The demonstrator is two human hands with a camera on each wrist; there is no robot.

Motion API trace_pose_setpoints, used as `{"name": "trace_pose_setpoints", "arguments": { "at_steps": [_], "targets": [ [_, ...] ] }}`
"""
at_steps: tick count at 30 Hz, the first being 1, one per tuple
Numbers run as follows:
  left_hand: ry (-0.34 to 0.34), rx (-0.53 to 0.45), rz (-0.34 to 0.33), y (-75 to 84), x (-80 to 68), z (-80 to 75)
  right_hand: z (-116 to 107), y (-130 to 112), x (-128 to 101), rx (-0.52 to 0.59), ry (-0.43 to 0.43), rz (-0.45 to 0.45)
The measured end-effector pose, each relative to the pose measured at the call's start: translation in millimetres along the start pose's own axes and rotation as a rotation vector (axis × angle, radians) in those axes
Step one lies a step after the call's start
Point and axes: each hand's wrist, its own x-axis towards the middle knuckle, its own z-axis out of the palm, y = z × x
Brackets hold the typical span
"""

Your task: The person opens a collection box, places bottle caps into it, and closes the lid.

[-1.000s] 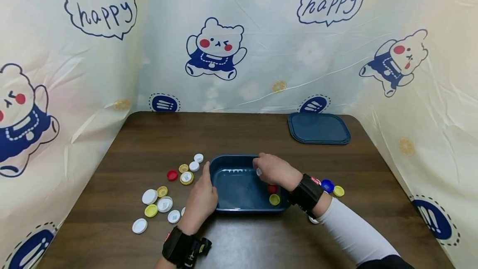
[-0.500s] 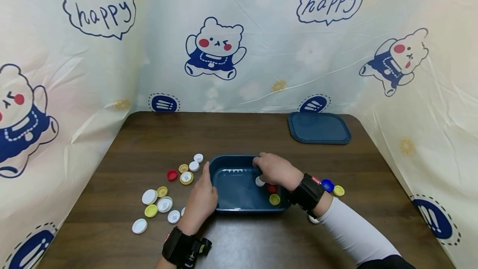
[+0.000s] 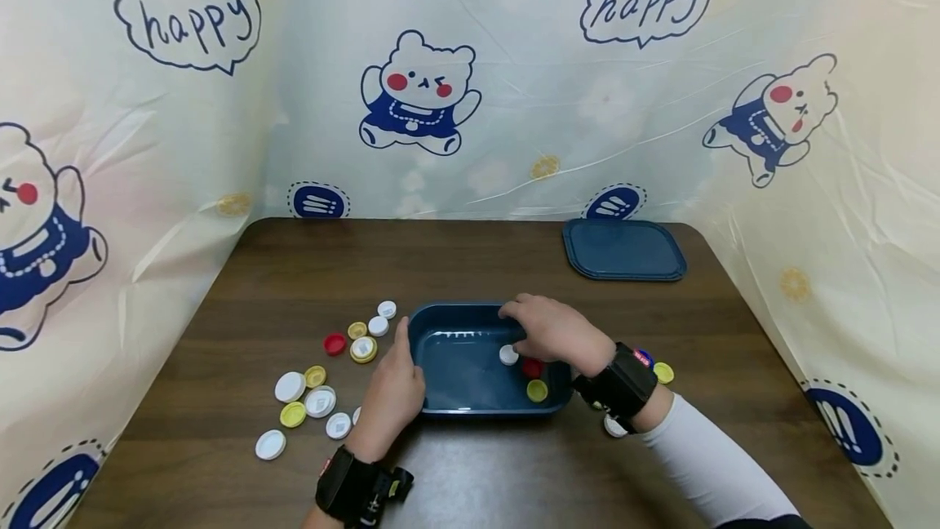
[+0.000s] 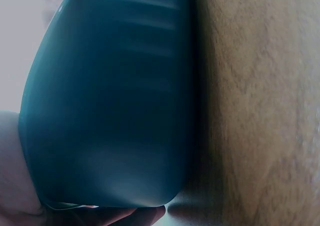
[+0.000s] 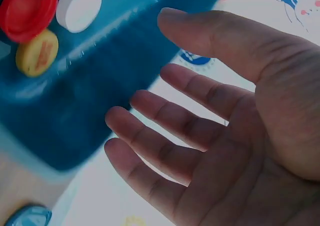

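A deep dark-blue tray (image 3: 463,370) sits mid-table. At its left end my left hand (image 3: 392,398) holds the wall, fingers along the outside and thumb at the rim; in the left wrist view the tray wall (image 4: 110,96) hides most of that hand. Over the tray's right part hovers my right hand (image 3: 554,333), fingers spread and nothing between them, as the right wrist view confirms for that hand (image 5: 210,121). Below it inside the tray lie a white bottle cap (image 3: 508,355), a red bottle cap (image 3: 533,367) and a yellow bottle cap (image 3: 537,390).
Several loose caps, white, yellow and one red cap (image 3: 334,344), are scattered left of the tray. To the right, partly behind the right wrist, lie a yellow cap (image 3: 663,372), a blue cap (image 3: 645,356) and a white cap (image 3: 614,427). A flat blue lid (image 3: 624,250) lies far right.
The right hand has let go of the white cap, which dropped onto the tray floor. Its fingers have since spread and shifted slightly right. The left hand stays at the tray.
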Motion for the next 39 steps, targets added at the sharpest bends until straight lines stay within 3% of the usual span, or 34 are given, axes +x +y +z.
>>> {"name": "trace_pose_setpoints", "arguments": {
  "at_steps": [9,14,30,39],
  "targets": [
    [-0.012,-0.005,-0.009,0.8,-0.7,-0.2,-23.9,39.1,-34.9,0.022,0.079,0.081],
    [-0.011,-0.005,-0.018,0.5,0.2,-1.8,-24.4,66.7,-50.0,0.062,0.103,0.151],
    [-0.006,0.004,-0.024,1.0,-2.1,1.0,15.7,124.5,-87.8,0.071,0.065,0.281],
    [-0.005,0.004,-0.012,1.0,-1.3,1.6,34.4,144.6,-101.6,0.092,0.084,0.309]
  ]
}}
